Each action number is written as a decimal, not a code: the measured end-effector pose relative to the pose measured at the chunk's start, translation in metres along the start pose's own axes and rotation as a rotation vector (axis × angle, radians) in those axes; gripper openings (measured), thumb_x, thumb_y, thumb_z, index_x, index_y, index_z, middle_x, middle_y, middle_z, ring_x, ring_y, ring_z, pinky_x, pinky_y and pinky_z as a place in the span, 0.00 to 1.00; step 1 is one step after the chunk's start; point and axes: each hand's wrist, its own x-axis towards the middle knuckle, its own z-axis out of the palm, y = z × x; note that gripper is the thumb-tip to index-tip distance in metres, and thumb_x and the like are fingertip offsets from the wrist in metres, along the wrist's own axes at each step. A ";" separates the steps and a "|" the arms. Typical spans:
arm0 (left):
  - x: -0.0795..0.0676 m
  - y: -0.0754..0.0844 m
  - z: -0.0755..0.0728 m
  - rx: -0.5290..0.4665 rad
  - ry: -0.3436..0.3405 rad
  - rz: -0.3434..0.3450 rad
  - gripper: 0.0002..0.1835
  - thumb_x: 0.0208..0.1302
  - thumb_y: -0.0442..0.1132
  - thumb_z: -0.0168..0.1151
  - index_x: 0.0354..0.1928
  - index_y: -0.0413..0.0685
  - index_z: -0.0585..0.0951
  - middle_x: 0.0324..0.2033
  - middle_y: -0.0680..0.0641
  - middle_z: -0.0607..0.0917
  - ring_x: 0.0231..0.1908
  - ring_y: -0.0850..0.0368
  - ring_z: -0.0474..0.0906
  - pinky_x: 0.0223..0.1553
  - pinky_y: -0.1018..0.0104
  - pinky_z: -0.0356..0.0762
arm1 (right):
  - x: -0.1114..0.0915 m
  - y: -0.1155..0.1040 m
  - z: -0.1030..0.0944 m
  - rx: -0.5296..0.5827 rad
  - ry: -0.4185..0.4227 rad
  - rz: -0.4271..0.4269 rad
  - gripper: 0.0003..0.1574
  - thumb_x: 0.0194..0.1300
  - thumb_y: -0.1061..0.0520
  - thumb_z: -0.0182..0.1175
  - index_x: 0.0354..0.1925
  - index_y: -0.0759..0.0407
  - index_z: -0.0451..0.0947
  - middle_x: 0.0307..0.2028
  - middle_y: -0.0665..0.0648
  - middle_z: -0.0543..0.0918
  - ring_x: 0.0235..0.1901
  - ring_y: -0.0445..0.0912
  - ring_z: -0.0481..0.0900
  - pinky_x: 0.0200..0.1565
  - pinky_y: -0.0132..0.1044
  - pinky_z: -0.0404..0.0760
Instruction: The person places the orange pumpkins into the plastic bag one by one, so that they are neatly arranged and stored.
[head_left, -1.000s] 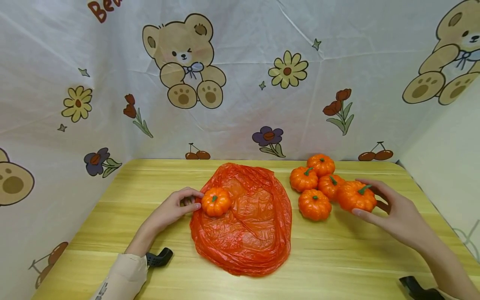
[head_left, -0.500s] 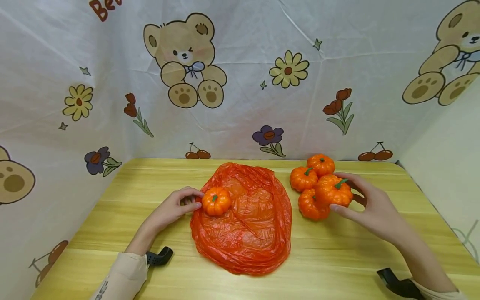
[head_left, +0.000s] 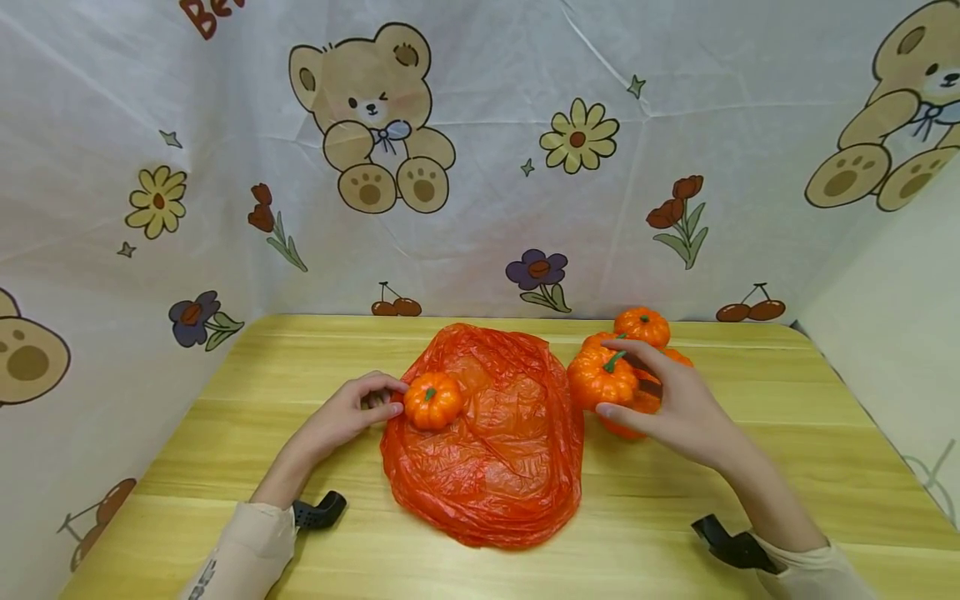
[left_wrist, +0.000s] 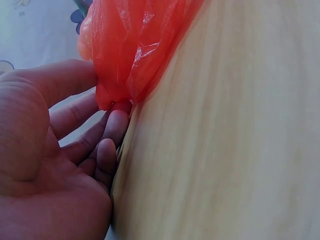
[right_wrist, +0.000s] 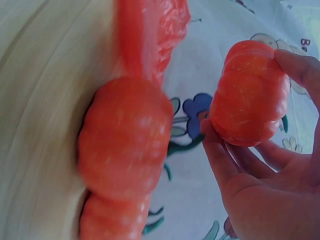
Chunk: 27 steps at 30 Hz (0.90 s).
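Note:
A crumpled red plastic bag (head_left: 487,487) lies spread on the table, with one small orange pumpkin (head_left: 431,406) on its left part. My left hand (head_left: 348,418) pinches the bag's left edge beside that pumpkin; in the left wrist view the red plastic (left_wrist: 135,45) runs in between thumb and fingers. Raised above the table, my right hand (head_left: 686,412) grips another orange pumpkin (head_left: 596,379) with a green stem, near the bag's right edge. The right wrist view shows this held pumpkin (right_wrist: 247,95) between thumb and fingertips, well apart from a pumpkin (right_wrist: 125,140) standing on the wood.
Several more orange pumpkins cluster right of the bag, the rearmost pumpkin (head_left: 642,327) in plain sight and others partly covered by the right hand. Behind the wooden table (head_left: 675,533) hangs a white cloth (head_left: 480,225) printed with bears and flowers.
My right hand has carried the gripped pumpkin leftward, from the right side of the cluster across it to the bag's edge. The left hand and the bag have stayed put.

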 end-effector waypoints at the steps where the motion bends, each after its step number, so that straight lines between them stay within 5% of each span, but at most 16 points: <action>1: 0.000 0.000 0.000 -0.001 0.000 0.000 0.14 0.72 0.41 0.69 0.57 0.48 0.86 0.46 0.45 0.82 0.42 0.50 0.73 0.41 0.66 0.73 | 0.002 -0.002 0.002 0.004 -0.006 -0.006 0.45 0.61 0.48 0.79 0.72 0.46 0.72 0.66 0.57 0.80 0.63 0.58 0.82 0.62 0.36 0.80; 5: 0.000 0.000 0.000 -0.008 0.003 -0.005 0.14 0.72 0.41 0.69 0.57 0.49 0.86 0.45 0.45 0.82 0.42 0.50 0.74 0.41 0.66 0.74 | 0.011 -0.013 0.011 0.019 -0.022 -0.031 0.45 0.62 0.48 0.78 0.72 0.47 0.71 0.66 0.57 0.80 0.61 0.58 0.84 0.61 0.58 0.81; 16: 0.001 0.000 0.000 0.001 0.002 -0.004 0.14 0.73 0.42 0.68 0.57 0.49 0.86 0.46 0.45 0.82 0.42 0.50 0.73 0.41 0.66 0.73 | 0.040 -0.040 0.033 0.089 -0.064 -0.069 0.47 0.61 0.48 0.79 0.74 0.49 0.70 0.67 0.55 0.79 0.63 0.52 0.82 0.63 0.53 0.80; 27: 0.001 0.001 -0.001 -0.010 -0.003 0.003 0.13 0.73 0.40 0.68 0.56 0.48 0.86 0.45 0.44 0.82 0.41 0.49 0.73 0.40 0.67 0.73 | 0.047 -0.062 0.057 0.081 -0.166 -0.087 0.50 0.60 0.44 0.78 0.76 0.42 0.67 0.67 0.48 0.78 0.61 0.46 0.83 0.62 0.51 0.82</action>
